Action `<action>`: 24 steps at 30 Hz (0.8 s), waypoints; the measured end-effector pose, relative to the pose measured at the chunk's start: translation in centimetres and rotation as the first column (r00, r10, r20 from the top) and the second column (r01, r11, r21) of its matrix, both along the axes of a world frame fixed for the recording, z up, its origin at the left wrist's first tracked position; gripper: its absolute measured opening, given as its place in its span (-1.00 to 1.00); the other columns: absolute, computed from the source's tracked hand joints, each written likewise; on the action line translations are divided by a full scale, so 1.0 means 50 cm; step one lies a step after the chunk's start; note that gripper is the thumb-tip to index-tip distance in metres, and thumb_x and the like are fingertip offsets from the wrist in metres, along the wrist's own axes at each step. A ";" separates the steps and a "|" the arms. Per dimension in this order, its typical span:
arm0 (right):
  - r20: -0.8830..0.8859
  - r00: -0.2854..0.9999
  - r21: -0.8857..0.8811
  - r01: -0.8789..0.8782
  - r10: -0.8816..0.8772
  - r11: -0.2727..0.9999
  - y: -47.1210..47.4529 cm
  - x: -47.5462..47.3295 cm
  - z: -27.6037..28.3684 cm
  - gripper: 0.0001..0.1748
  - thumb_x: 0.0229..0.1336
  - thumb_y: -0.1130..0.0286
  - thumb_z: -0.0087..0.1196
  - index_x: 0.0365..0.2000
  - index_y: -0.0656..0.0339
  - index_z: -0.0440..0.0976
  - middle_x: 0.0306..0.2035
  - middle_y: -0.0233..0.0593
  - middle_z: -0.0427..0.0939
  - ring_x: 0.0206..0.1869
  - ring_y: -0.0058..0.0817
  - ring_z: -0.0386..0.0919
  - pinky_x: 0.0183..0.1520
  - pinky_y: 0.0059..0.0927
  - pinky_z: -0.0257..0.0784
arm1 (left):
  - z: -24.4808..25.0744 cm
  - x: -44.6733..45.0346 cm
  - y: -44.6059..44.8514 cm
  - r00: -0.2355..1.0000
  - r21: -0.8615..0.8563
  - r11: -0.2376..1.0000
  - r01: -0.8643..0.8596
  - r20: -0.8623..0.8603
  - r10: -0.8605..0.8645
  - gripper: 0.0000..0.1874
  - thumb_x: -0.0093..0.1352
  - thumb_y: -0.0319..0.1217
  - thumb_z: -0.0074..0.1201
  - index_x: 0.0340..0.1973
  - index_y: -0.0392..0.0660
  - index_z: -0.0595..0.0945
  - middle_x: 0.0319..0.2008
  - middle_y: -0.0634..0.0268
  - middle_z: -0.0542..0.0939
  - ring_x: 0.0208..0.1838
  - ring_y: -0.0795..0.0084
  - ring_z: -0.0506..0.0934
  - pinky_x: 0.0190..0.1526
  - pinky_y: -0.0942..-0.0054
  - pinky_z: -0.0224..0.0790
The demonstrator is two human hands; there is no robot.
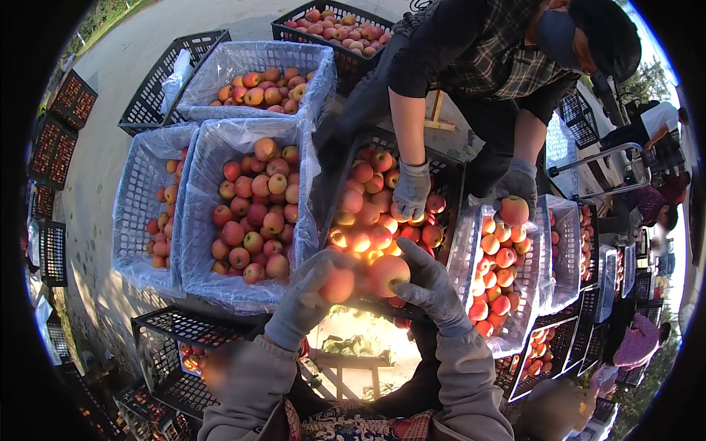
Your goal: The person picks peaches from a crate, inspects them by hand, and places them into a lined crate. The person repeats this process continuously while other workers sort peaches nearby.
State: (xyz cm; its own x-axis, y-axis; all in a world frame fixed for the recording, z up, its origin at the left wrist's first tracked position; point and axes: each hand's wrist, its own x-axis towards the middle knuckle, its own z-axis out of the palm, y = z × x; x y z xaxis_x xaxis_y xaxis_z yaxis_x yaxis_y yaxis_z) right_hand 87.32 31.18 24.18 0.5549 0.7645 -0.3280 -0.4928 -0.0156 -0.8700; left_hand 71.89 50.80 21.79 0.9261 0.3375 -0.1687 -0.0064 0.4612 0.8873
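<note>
My left hand (305, 298), in a grey work glove, grips a red apple (337, 285). A larger red-and-yellow apple (388, 275) sits against the thumb and fingers of my right hand (437, 292), gloved alike. Both hands are over the near end of a black plastic crate (453, 182) of loose apples (368, 216). Across from me, a co-worker's gloved hand (412, 190) reaches into the same crate. The co-worker's other gloved hand (518, 181) holds an apple (513, 211) above a film-lined crate (530, 308) of apples to my right.
To my left stand film-lined crates (193, 231) (122, 220) partly filled with apples, and another film-lined crate (187, 99) is behind them. A black crate of apples (345, 60) stands at the back. A wooden stool (353, 361) is below my hands. More crates and people line the right.
</note>
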 end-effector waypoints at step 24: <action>0.486 0.872 0.097 0.017 -0.062 0.995 0.000 -0.018 0.035 -0.10 0.02 0.70 0.39 0.38 0.28 0.27 0.11 -0.20 0.57 0.11 -0.43 0.59 0.06 -0.36 0.62 | 0.038 0.052 -0.039 0.965 -0.025 0.980 0.199 -0.168 -0.200 -0.18 0.23 -0.19 0.46 0.32 -0.28 0.47 0.16 0.25 0.58 0.22 0.41 0.51 0.28 0.36 0.38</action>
State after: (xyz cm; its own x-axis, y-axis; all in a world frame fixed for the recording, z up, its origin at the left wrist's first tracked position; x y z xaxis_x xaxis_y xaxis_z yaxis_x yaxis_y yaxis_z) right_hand 86.42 31.20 25.92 0.6575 0.7512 0.0589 -0.0040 0.0816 -0.9967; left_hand 74.46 48.87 23.69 0.9324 0.1471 -0.3303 0.2359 0.4448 0.8640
